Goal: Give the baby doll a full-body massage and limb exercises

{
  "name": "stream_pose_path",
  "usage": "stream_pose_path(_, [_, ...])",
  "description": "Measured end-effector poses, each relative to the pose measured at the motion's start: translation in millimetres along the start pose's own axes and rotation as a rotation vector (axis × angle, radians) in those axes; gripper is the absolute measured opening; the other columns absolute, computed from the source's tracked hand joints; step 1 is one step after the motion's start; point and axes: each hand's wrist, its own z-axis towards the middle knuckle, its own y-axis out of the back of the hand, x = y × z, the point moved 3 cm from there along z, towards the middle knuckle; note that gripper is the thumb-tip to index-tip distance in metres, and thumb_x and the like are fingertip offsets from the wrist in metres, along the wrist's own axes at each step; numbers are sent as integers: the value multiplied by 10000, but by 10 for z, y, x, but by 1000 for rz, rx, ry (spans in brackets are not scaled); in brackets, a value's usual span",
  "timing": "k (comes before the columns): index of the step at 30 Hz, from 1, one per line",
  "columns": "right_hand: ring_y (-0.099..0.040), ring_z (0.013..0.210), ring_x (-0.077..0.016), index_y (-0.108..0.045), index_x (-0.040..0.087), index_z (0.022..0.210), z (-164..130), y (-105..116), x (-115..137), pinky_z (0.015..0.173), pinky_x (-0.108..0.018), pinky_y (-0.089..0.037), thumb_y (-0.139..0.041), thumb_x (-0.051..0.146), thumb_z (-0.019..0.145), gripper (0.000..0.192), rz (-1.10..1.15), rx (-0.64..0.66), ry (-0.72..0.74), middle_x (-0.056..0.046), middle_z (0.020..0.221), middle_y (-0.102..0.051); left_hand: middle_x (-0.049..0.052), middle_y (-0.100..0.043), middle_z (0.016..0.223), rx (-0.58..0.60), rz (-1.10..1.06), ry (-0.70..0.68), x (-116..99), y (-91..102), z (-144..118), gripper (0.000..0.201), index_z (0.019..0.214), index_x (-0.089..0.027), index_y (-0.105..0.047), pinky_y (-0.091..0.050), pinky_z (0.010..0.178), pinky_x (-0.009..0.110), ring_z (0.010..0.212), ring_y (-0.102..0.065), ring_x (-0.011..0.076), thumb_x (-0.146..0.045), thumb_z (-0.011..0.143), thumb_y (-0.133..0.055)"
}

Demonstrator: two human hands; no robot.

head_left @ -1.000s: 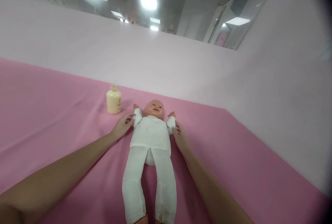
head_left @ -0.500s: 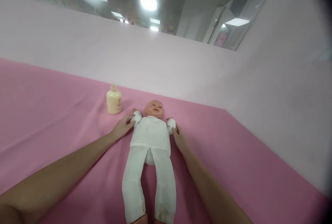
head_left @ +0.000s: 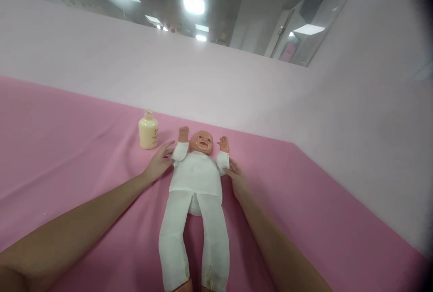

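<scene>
A baby doll [head_left: 195,179] in a white top and white trousers lies on its back on the pink cloth [head_left: 67,161], head away from me. Both of its arms point up beside its head. My left hand [head_left: 158,162] rests at the doll's white sleeve on the left, fingers spread and touching it. My right hand [head_left: 237,179] lies against the sleeve on the right, fingertips at the doll's upper arm. Neither hand is closed around anything.
A cream lotion bottle [head_left: 148,130] stands upright on the cloth just left of the doll's head, close to my left hand. A pale pink wall [head_left: 237,89] rises behind and to the right of the cloth.
The doll's arms have swung up from folded at its shoulders to raised beside its head. My hands have eased off the sleeves and my fingers have spread.
</scene>
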Motion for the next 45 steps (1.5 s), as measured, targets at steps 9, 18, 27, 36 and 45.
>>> stream_pose_path(9, [-674,901,-208,-586,223,655,-34,-9,-11,879,-371,-512,-745,221,541,196,16,33,-55,-14,840,-718,49,-723,938,-1,-64,-8,91,-15,10,325,814,-194,-698,-488,927,381,939,-650,212,-140,604,-456])
stream_pose_path(18, [-667,845,-196,-629,240,749,8,19,-56,872,-389,-516,-717,252,551,216,-29,18,-56,-10,844,-715,59,-717,1007,59,7,-16,42,-36,-2,244,898,-196,-683,-508,899,402,962,-643,243,-219,695,-550])
stream_pose_path(27, [-680,970,-249,-584,243,948,10,-30,-46,796,-386,-550,-744,364,617,387,35,-35,-64,-46,1066,-717,74,-600,1214,35,43,-17,52,-34,-15,484,1314,-228,-439,-476,953,401,1118,-580,230,-340,850,-519])
stream_pose_path(36, [-659,926,-206,-476,272,1248,-84,-47,60,785,-367,-560,-659,416,757,543,-139,-22,16,-39,1079,-670,77,-577,1258,18,76,-11,35,-17,5,444,1222,-226,-553,-488,904,366,1038,-587,221,-441,833,-555])
stream_pose_path(45, [-635,1025,-230,-618,238,1184,-27,43,18,920,-431,-519,-643,374,760,446,-402,-92,81,-79,1265,-620,81,-635,1232,74,104,98,153,-7,36,562,1300,-234,-540,-489,917,407,1037,-620,251,-484,799,-590])
